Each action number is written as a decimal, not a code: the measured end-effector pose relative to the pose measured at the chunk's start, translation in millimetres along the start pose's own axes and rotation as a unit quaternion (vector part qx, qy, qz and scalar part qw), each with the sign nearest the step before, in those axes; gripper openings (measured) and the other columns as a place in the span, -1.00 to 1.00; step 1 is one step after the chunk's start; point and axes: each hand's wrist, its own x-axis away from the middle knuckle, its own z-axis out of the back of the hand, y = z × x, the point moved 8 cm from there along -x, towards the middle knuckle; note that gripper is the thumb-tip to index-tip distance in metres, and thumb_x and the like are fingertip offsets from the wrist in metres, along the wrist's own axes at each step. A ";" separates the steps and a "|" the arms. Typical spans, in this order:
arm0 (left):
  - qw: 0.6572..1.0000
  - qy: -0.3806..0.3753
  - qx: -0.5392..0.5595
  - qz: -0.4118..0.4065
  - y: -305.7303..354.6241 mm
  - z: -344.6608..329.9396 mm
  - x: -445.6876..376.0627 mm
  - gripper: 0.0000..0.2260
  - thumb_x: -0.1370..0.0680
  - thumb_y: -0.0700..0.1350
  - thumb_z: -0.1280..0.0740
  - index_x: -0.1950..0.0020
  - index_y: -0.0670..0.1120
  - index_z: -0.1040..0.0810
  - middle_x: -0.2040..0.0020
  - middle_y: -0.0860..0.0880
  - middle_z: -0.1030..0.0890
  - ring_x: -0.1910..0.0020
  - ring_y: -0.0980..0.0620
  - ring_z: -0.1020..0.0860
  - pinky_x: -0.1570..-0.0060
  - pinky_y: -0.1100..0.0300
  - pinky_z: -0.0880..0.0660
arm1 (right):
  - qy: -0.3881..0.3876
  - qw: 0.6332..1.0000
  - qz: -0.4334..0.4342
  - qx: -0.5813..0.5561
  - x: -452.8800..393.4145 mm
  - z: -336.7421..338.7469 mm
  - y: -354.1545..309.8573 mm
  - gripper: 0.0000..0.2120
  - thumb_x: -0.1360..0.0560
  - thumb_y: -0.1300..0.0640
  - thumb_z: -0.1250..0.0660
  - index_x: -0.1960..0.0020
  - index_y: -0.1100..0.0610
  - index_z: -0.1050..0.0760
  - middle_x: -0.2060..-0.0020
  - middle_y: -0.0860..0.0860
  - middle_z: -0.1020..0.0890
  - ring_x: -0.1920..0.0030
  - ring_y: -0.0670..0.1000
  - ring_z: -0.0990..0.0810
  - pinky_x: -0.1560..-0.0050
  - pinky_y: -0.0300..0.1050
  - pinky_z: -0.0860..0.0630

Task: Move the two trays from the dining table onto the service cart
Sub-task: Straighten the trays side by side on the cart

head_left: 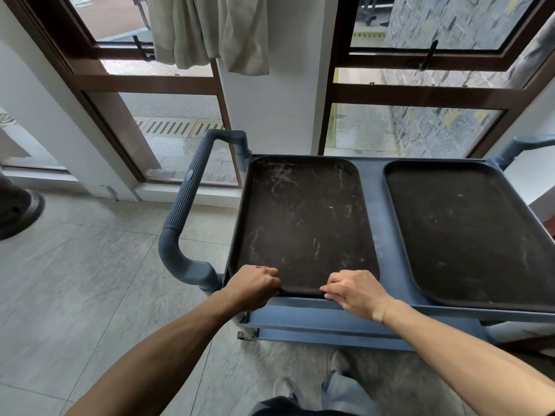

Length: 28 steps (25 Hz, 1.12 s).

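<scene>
Two dark trays were seen lying flat, side by side but apart, on the top shelf of the blue service cart (372,313). Nothing was carried in either the scuffed left tray (303,223) or the right tray (468,232). The left tray's near rim was gripped by both hands: the left hand (255,285) was curled closed over it, and the right hand (354,291) was pinched on it with bent fingers.

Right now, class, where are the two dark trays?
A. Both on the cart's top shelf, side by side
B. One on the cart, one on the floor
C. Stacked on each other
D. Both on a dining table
A: the scratched tray and the other tray lie side by side on the blue cart, both hands at the scratched tray's near edge.
</scene>
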 end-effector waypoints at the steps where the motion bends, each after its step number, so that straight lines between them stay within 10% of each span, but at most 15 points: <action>1: 1.000 -0.003 0.001 0.005 -1.0 -2.1 -0.8 -0.75 -0.64 -0.01 -0.19 -0.09 -0.05 -0.63 0.00 -0.03 -0.59 0.06 -0.08 -0.60 0.17 0.07 -0.54 | -0.007 1.000 -0.009 -0.006 -1.0 -3.7 2.2 -0.69 -0.62 -0.06 -0.19 -0.22 -0.02 -0.62 -0.06 -0.06 -0.66 -0.04 0.03 -0.61 0.09 -0.03 -0.53; 9: 0.996 -0.027 0.058 0.054 -21.9 -20.2 9.7 -0.64 -0.55 0.18 -0.29 -0.26 0.05 -0.57 -0.11 0.02 -0.53 -0.05 0.02 -0.54 0.14 0.07 -0.58 | -0.075 0.994 -0.069 -0.031 -3.4 -19.9 16.5 -0.50 -0.47 -0.37 -0.20 -0.25 -0.11 -0.51 -0.12 -0.15 -0.53 -0.08 -0.05 -0.52 0.17 -0.15 -0.40; 28: 0.997 0.002 0.052 0.065 -20.7 -24.3 15.7 -0.74 -0.55 -0.05 -0.29 -0.22 0.01 -0.61 -0.08 0.02 -0.59 -0.06 -0.01 -0.56 -0.04 0.12 -0.43 | -0.048 0.997 -0.055 0.037 8.9 -21.6 -0.4 -0.65 -0.56 0.04 -0.27 -0.34 -0.07 -0.46 -0.16 -0.10 -0.56 -0.06 0.03 -0.57 0.14 -0.07 -0.51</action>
